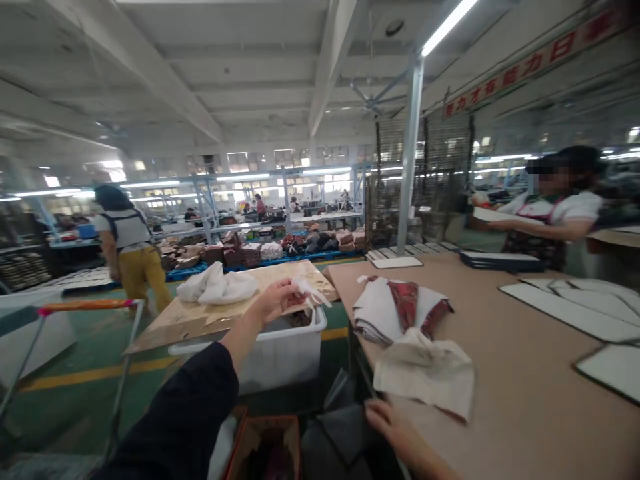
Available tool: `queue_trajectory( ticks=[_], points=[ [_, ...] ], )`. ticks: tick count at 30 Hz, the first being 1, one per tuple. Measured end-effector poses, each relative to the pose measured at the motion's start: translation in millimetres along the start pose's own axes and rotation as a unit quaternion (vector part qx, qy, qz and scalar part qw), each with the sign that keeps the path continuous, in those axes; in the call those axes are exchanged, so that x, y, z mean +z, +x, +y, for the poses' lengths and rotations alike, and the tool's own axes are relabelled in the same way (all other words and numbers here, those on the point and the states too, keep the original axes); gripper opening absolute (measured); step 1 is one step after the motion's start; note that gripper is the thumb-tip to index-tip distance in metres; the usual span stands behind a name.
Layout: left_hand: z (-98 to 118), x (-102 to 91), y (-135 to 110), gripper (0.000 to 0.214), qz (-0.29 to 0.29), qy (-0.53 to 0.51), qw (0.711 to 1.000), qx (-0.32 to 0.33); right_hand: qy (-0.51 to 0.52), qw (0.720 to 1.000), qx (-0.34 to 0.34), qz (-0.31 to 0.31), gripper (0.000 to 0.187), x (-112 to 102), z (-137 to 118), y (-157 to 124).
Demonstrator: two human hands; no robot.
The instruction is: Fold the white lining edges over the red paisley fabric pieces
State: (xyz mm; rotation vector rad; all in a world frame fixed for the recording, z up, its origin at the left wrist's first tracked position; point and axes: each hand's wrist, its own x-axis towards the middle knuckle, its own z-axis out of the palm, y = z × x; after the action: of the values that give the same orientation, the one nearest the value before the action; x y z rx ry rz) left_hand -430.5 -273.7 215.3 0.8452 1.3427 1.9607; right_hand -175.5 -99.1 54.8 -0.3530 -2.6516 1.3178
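My left hand (278,300) reaches forward, its fingers pinched on a small bunch of thin white strips (311,292). It is above a white plastic bin (290,363), whose contents show only in part. Low at the table's near edge, my right hand (390,427) has its fingers stretched out, with nothing visible in them. Dark grey fabric (335,433) lies just left of that hand, below the tabletop. Beyond it on the table is a crumpled cream cloth (430,373), touching a fanned stack of white and red patterned fabric pieces (377,310).
A brown-topped table (520,400) fills the right side, with white dark-edged panels (565,307) on it. A board (185,320) bearing white cloth (217,285) lies across the bin. An orange box (270,427) stands below. One person (127,240) is at left, another (555,213) at right.
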Motion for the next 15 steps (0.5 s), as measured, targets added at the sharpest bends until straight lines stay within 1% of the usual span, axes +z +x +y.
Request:
queue_trajectory(
  ticks=[1,2,3,4,5,6,7,9,11,13,15],
  points=[
    [-3,21.5,-16,0.021,-0.045,0.015,0.999,-0.019,0.049,0.998,0.032,0.017,0.037,-3,-10,-3],
    [-7,42.2,-31,0.023,-0.087,0.035,0.995,-0.034,0.188,0.977,0.087,0.043,0.043,-7,-21,-8],
    [-12,61.8,-46,0.025,-0.125,0.061,0.989,-0.046,0.305,0.944,0.104,0.079,0.048,-13,-35,-15],
    [-17,80.0,-59,0.027,-0.157,0.092,0.982,-0.054,0.382,0.917,0.078,0.086,0.053,-19,-50,-24],
    [-23,96.7,-71,0.030,-0.184,0.126,0.973,-0.060,0.419,0.903,0.050,0.081,0.057,-26,-65,-34],
    [-29,111.8,-81,0.032,-0.208,0.160,0.963,-0.063,0.421,0.902,0.032,0.085,0.058,-32,-79,-46],
    [-35,125.3,-90,0.035,-0.225,0.191,0.953,-0.063,0.400,0.912,0.021,0.082,0.056,-38,-90,-59],
    [-47,148.2,-105,0.038,-0.242,0.238,0.939,-0.055,0.330,0.939,0.024,0.096,0.037,-51,-102,-85],
    [-58,167.1,-115,0.040,-0.243,0.272,0.930,-0.047,0.264,0.954,0.043,0.133,0.021,-67,-100,-113],
    [-67,184.9,-121,0.040,-0.249,0.304,0.919,-0.042,0.194,0.962,0.055,0.185,0.016,-89,-88,-143],
    [-77,204.1,-123,0.039,-0.267,0.324,0.907,-0.043,0.096,0.965,0.066,0.236,0.013,-115,-71,-178]
  ],
)
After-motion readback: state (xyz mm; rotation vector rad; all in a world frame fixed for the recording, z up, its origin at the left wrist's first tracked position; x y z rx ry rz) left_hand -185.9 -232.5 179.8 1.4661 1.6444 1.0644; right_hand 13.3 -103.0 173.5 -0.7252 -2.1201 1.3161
